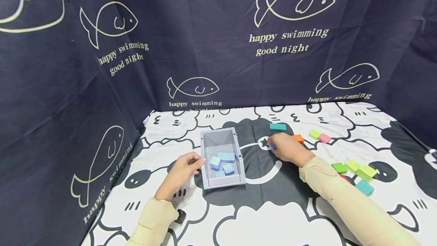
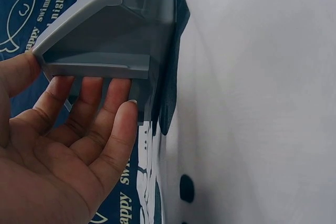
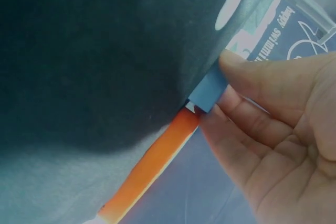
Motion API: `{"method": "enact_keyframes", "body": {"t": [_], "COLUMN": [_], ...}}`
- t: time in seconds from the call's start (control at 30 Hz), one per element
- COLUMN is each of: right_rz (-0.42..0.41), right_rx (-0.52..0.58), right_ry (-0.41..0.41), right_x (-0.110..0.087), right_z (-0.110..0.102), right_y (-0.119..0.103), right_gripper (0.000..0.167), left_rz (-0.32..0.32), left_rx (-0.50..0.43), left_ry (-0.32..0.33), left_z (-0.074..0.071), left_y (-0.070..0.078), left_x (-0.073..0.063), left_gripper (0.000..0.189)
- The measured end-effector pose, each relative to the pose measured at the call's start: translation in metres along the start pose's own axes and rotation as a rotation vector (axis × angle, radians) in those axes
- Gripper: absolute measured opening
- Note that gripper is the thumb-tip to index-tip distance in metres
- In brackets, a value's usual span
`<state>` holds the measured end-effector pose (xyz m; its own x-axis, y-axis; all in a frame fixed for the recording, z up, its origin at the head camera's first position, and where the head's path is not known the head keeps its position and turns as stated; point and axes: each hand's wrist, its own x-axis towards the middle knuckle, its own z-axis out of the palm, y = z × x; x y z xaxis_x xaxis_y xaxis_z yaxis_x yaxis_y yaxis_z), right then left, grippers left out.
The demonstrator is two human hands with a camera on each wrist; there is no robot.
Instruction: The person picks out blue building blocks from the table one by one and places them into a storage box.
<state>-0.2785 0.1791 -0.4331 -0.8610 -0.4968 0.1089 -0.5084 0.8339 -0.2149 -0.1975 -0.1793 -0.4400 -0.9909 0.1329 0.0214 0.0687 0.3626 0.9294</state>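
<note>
A grey open bin (image 1: 223,181) rests on the patterned cloth, with several light-blue blocks (image 1: 226,157) inside it. My left hand (image 1: 184,168) holds its left side; in the left wrist view, the thumb is on the rim and the fingertips bear under a ledge of the grey bin (image 2: 100,70). To the right of the bin, my right hand (image 1: 286,148) pinches a small blue block (image 3: 209,88) between thumb and fingers, low over the cloth. An orange block (image 1: 298,138) lies just beyond that hand, partly hidden by it.
A teal block (image 1: 278,127) lies behind the right hand. Farther right are a yellow-green block (image 1: 314,134) and a pink block (image 1: 324,138). Beside the right sleeve sit a green block (image 1: 339,167), yellow-green blocks (image 1: 366,172) and a blue-teal block (image 1: 364,187). Dark curtains (image 1: 218,48) enclose the back and sides.
</note>
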Motion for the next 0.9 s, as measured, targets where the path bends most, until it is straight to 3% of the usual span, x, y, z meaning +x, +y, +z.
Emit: {"method": "enact_keyframes", "body": {"t": [0.3,0.9], "right_rz": [-0.086,-0.106], "right_rx": [0.038,0.066], "right_ry": [0.079,0.108], "right_x": [-0.0021,-0.0043], "right_z": [0.0012,0.0021], "right_y": [0.0021,-0.0026], "right_gripper": [0.024,0.024], "left_rz": [-0.008,-0.031], "left_rx": [0.006,0.034], "left_ry": [0.016,0.038], "left_z": [0.0009,0.0036], "left_y": [0.0004,0.0012], "left_x": [-0.0004,0.0006], "left_gripper": [0.019,0.016]}}
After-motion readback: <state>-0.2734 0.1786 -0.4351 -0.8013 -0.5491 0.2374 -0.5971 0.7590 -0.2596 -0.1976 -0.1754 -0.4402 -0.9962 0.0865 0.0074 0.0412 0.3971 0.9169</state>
